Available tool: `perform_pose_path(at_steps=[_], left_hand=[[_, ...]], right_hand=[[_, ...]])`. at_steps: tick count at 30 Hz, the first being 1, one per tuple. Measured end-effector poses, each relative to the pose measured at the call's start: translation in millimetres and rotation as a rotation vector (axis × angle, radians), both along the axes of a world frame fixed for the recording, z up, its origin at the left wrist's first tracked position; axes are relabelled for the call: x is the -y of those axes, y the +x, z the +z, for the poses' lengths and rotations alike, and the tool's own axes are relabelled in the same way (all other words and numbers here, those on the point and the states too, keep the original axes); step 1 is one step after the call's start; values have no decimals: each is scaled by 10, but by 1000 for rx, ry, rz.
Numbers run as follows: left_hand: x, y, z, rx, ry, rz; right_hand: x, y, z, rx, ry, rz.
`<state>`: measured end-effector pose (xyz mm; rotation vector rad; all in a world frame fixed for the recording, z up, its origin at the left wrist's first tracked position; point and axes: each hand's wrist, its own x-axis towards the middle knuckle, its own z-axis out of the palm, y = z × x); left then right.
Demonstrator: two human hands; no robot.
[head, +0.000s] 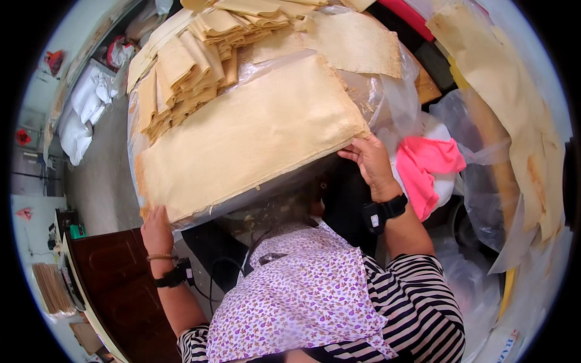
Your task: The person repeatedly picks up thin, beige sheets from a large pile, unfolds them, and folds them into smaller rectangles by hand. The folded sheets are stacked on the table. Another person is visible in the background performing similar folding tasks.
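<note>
A wide pale-yellow sheet (254, 140), which looks like pressed tofu skin, lies flat over the near part of a plastic-covered table. Its edges are rough and darker at the left and right ends. My right hand (373, 165) pinches the near right corner, thumb on top and fingers curled at the edge. At the near left corner, my left hand (157, 230) has its fingers on the sheet's edge; its thumb is hard to make out. Just beyond the sheet, folded sheets (181, 72) of the same material are heaped in overlapping bundles.
Another flat sheet (354, 43) lies at the far right of the table. To my right are a pink cloth (426, 168), clear plastic (481, 181) and long hanging sheets (508, 90). White sacks (84, 109) rest on the left; a dark wooden cabinet (118, 281) stands near my left arm.
</note>
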<state>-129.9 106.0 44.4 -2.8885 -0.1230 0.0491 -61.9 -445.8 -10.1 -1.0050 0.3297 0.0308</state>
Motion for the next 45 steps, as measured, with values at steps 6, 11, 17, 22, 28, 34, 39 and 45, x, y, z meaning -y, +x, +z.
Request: perform_pose_path(at_steps=[6, 11, 17, 22, 28, 34, 39, 45], left_hand=[[1876, 659, 775, 3, -702, -581], [3279, 1003, 236, -27, -1077, -677], [3886, 1135, 43, 129, -806, -699], [3806, 1202, -124, 223, -1092, -552], [3529, 1339, -323, 188, -1219, -352], [3710, 1200, -197, 249, -944, -557], [3668, 1206, -203, 306, -1162, -387], [3342, 1298, -363, 165, -1269, -278]], right_hand=[[118, -32, 7, -4, 12, -44], [9, 106, 147, -5, -126, -27], [49, 185, 90, 88, -144, 99], [55, 142, 189, 54, -241, 67], [38, 179, 130, 115, -617, 15], [23, 543, 587, 88, -1295, 13], [123, 682, 403, 6, -1287, 166], [189, 709, 399, -6, -1262, 226]])
